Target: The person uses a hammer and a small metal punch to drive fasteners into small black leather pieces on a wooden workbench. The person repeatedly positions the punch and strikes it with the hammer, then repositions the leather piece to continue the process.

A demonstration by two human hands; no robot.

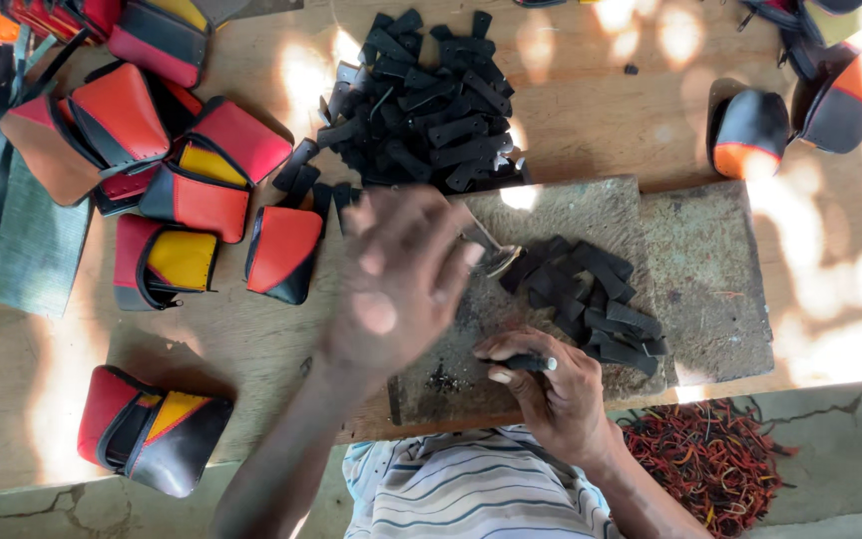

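Observation:
My left hand (pixel 401 284) is raised over a grey stone slab (pixel 700 269) and blurred by motion. It grips a small metal tool (pixel 496 257) whose head points at a heap of short black leather strips (pixel 591 299) on the slab. My right hand (pixel 556 394) rests on the slab's near edge. It pinches one black strip (pixel 521 363) that has a small metal ring at its end. A bigger pile of black strips (pixel 426 105) lies on the wooden table behind the slab.
Red, orange, yellow and black leather pouches (pixel 197 200) are spread over the left of the table. One pouch (pixel 152 429) sits near the front left, and others (pixel 750 130) lie far right. Red and yellow scraps (pixel 710 459) cover the concrete floor.

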